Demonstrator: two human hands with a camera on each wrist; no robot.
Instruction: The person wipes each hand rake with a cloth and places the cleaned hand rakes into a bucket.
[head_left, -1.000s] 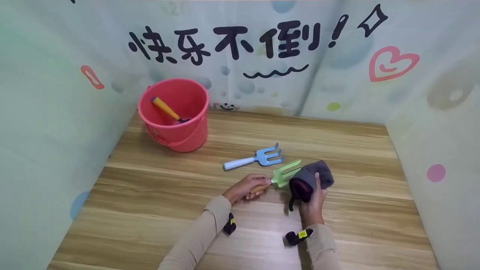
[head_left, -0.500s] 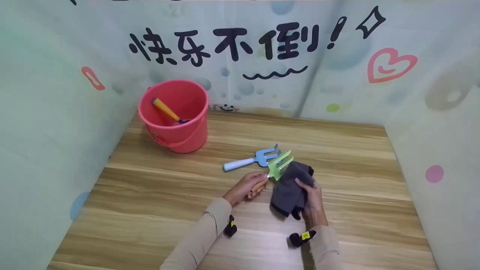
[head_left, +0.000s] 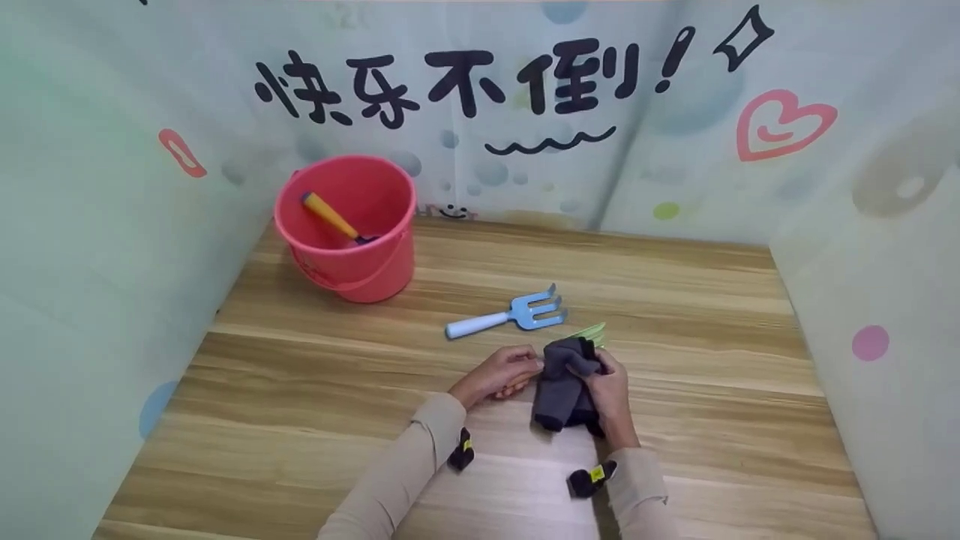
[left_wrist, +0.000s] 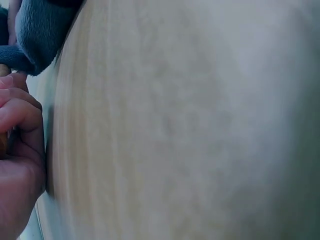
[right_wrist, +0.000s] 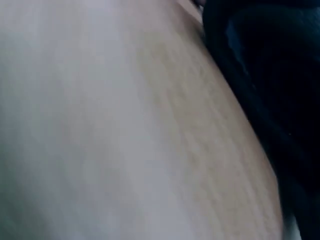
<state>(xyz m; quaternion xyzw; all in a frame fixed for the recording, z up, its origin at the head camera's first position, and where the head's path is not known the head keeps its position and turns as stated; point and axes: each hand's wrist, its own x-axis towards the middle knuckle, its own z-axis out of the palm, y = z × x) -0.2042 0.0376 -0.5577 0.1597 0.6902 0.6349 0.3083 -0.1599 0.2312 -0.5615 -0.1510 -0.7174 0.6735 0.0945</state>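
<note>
My left hand grips the wooden handle of a green garden fork, whose tine tips show beyond a dark grey cloth. The cloth covers most of the fork's head, and my right hand pinches it from the right. In the left wrist view, the curled fingers of my left hand are at the left edge, with the cloth just above them. Dark fabric fills the right side of the right wrist view, where my right hand cannot be made out.
A blue garden fork with a pale handle lies on the wooden table, just beyond my hands. At the back left stands a red bucket holding a tool with a yellow handle. Printed curtains surround the table's back and sides.
My right hand and the cloth have moved left, over the green fork's head. The fork swung up toward the blue fork, then back down to the right. My left hand keeps its hold.
</note>
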